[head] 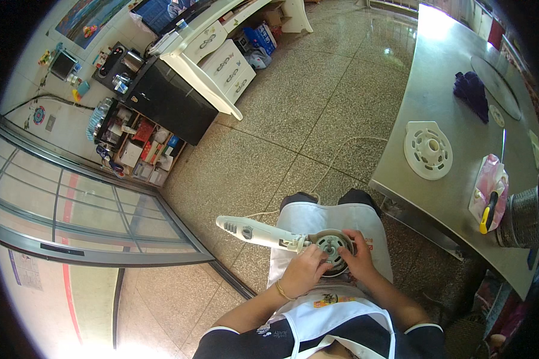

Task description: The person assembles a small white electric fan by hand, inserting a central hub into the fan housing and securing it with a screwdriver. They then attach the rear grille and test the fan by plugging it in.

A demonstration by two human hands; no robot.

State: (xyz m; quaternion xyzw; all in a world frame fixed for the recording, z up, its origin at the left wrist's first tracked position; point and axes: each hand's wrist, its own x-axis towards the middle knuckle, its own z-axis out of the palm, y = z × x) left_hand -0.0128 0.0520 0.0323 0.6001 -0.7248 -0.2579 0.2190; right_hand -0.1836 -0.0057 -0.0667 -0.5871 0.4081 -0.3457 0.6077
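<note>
A white electric appliance, apparently a fan body with its round motor housing opened, lies across the white apron on the lap. My left hand rests on the left side of the housing, its fingers reaching onto the metal motor part inside. The right hand curls round the housing's right rim, its thumb on the inner part. Whether the left fingers pinch a small piece cannot be told. On the metal table at the right lies a slotted white plastic cover.
The steel table also holds a dark cloth, a round wire guard, a yellow-and-black utility knife, a pink packet and a mesh basket. A white cord trails over the floor. A glass sliding door stands left.
</note>
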